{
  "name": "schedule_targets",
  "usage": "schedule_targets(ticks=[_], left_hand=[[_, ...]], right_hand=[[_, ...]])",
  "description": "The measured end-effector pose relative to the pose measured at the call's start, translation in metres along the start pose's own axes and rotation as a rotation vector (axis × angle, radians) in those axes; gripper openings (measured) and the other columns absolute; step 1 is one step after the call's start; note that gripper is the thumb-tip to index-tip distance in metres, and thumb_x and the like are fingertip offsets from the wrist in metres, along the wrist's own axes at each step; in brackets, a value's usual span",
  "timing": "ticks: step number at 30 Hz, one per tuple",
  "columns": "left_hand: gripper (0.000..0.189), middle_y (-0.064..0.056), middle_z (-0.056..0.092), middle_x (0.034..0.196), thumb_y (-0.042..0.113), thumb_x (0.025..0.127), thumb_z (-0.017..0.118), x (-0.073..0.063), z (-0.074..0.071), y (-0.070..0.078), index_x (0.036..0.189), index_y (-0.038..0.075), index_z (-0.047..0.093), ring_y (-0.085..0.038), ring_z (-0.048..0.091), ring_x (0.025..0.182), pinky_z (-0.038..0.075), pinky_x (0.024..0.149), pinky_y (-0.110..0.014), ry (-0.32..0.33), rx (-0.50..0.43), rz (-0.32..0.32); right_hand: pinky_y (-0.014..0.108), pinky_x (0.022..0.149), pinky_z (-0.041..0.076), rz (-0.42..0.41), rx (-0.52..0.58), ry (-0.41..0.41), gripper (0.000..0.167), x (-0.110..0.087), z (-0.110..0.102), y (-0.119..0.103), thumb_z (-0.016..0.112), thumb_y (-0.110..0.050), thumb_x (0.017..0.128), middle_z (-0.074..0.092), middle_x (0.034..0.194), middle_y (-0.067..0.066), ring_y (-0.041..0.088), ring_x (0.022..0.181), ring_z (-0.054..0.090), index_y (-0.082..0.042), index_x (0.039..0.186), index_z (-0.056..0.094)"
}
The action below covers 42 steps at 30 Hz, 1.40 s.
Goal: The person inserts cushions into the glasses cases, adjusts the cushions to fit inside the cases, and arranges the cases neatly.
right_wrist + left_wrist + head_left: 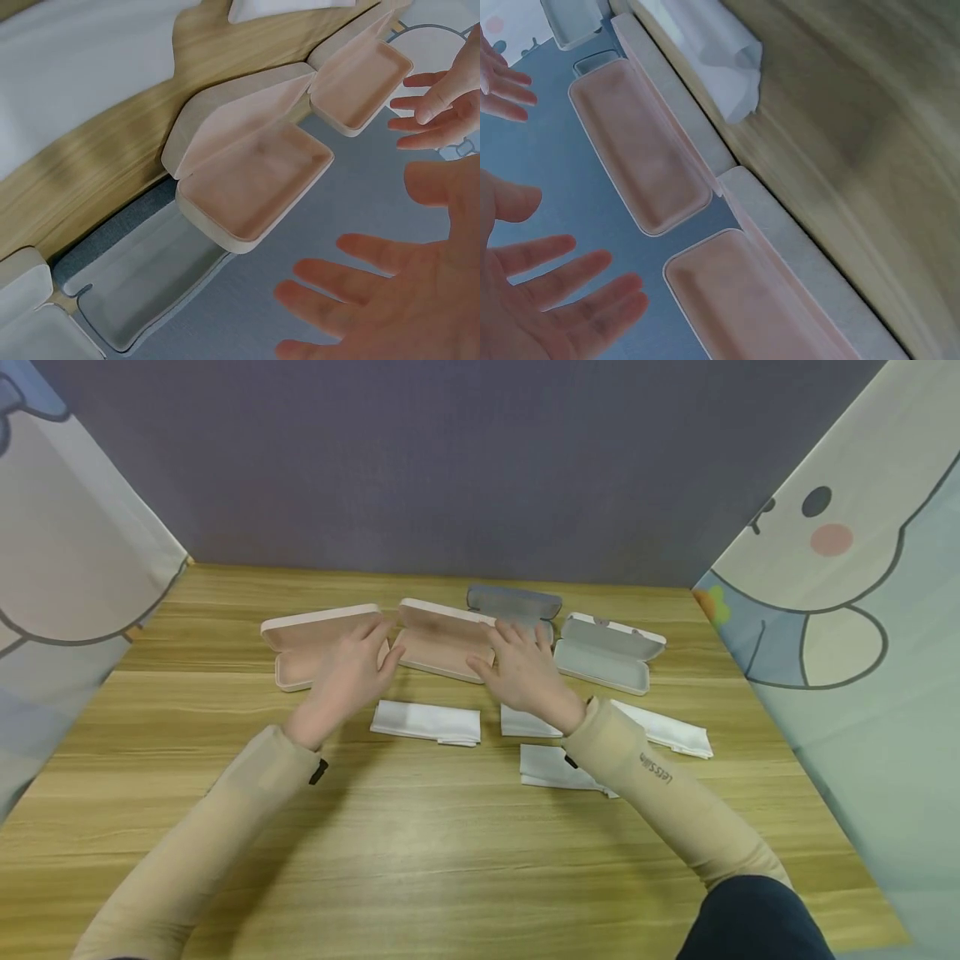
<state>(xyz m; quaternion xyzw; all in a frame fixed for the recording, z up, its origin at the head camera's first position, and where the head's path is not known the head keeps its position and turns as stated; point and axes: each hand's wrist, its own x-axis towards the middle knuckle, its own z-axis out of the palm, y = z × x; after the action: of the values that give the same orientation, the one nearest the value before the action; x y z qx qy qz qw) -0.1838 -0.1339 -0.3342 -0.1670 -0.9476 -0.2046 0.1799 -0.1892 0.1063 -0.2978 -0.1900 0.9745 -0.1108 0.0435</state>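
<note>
My left hand (pixel 347 670) hovers in front of the left pink-lined glasses case (pixel 295 667), fingers spread and nothing in them. Its lid stands raised, as do those of the other cases. My right hand (pixel 525 670) is likewise held out with fingers apart, overlapping the right end of the middle pink-lined glasses case (pixel 433 647) and part of a dark grey-blue case (pixel 510 602). Both pink interiors look bare in the left wrist view, where the left palm (pixel 540 300) is visible beside them. The right palm (pixel 397 277) shows in the right wrist view.
A light grey glasses case (pixel 600 664) stands open at the right of the row. Folded white cloths lie nearer the person: one on the left (pixel 427 721), others under the right forearm (pixel 551 764) and to its right (pixel 667 729). A dark panel (pixel 450 468) rises behind the wooden table.
</note>
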Motion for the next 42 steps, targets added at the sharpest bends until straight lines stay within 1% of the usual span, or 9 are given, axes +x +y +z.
schedule_targets(ticks=[4,8,15,18,21,25,27,34,42], left_hand=[[0.042,-0.025,0.056,0.13,0.026,0.098,0.052,-0.003,-0.001,-0.001,0.131,0.0,0.055,-0.041,0.065,0.088,0.054,0.057,-0.046,-0.048,0.009,-0.034],[0.042,-0.026,0.056,0.13,0.026,0.097,0.053,-0.005,0.0,-0.003,0.132,0.002,0.054,-0.036,0.066,0.075,0.045,0.041,-0.035,-0.083,0.012,-0.047],[0.034,-0.024,0.063,0.12,0.007,0.088,0.062,-0.012,0.002,-0.01,0.121,-0.002,0.06,-0.033,0.063,0.069,0.045,0.042,-0.035,-0.05,0.001,0.021],[0.032,-0.022,0.064,0.119,0.005,0.086,0.064,-0.015,0.003,-0.012,0.117,-0.003,0.062,-0.034,0.064,0.068,0.047,0.043,-0.037,-0.033,-0.008,0.041],[0.031,-0.023,0.066,0.115,0.007,0.087,0.066,-0.017,0.004,-0.012,0.116,-0.003,0.063,-0.036,0.066,0.077,0.05,0.048,-0.04,-0.034,0.006,0.048],[0.027,-0.023,0.066,0.094,0.009,0.087,0.067,-0.019,0.005,-0.013,0.11,-0.004,0.065,-0.031,0.062,0.07,0.051,0.054,-0.04,-0.085,0.02,0.037],[0.027,-0.022,0.066,0.089,0.009,0.086,0.067,-0.02,0.005,-0.014,0.109,-0.005,0.065,-0.027,0.057,0.065,0.05,0.054,-0.039,-0.12,0.02,0.029],[0.032,-0.023,0.068,0.095,0.012,0.088,0.067,-0.022,0.006,-0.016,0.115,-0.004,0.064,-0.023,0.056,0.062,0.047,0.053,-0.035,-0.193,0.019,0.001],[0.033,-0.022,0.067,0.095,0.013,0.09,0.063,-0.023,0.009,-0.018,0.119,-0.004,0.062,-0.018,0.051,0.06,0.043,0.05,-0.03,-0.255,0.029,-0.019]], right_hand=[[0.06,0.119,0.009,-0.001,-0.001,-0.004,0.06,-0.001,0.002,0.0,0.037,-0.047,0.101,0.029,0.157,0.015,0.037,0.144,0.026,-0.012,0.149,0.033],[0.058,0.118,0.018,-0.008,-0.01,-0.01,0.06,-0.002,0.005,0.001,0.039,-0.046,0.101,0.029,0.156,0.015,0.038,0.144,0.027,-0.011,0.149,0.033],[0.055,0.113,0.032,-0.091,0.037,-0.008,0.057,-0.007,0.009,0.0,0.046,-0.04,0.1,0.037,0.151,0.018,0.04,0.138,0.036,-0.007,0.146,0.038],[0.055,0.113,0.033,-0.107,0.057,-0.032,0.058,-0.009,0.011,-0.001,0.046,-0.039,0.1,0.037,0.151,0.019,0.041,0.138,0.036,-0.007,0.147,0.036],[0.055,0.113,0.032,-0.102,0.052,-0.055,0.058,-0.01,0.012,-0.002,0.045,-0.04,0.1,0.036,0.152,0.019,0.041,0.138,0.036,-0.007,0.148,0.035],[0.054,0.115,0.03,-0.086,0.047,-0.087,0.058,-0.01,0.015,-0.003,0.044,-0.04,0.101,0.034,0.153,0.019,0.04,0.14,0.034,-0.008,0.148,0.034],[0.055,0.115,0.028,-0.081,0.047,-0.107,0.058,-0.01,0.016,-0.003,0.043,-0.04,0.101,0.032,0.154,0.02,0.04,0.141,0.032,-0.008,0.148,0.034],[0.055,0.117,0.024,-0.076,0.068,-0.15,0.056,-0.011,0.024,-0.001,0.043,-0.038,0.101,0.029,0.155,0.02,0.04,0.142,0.029,-0.008,0.148,0.035],[0.055,0.115,0.028,-0.074,0.062,-0.157,0.052,-0.011,0.034,-0.001,0.045,-0.037,0.101,0.036,0.152,0.018,0.039,0.139,0.034,-0.01,0.145,0.04]])
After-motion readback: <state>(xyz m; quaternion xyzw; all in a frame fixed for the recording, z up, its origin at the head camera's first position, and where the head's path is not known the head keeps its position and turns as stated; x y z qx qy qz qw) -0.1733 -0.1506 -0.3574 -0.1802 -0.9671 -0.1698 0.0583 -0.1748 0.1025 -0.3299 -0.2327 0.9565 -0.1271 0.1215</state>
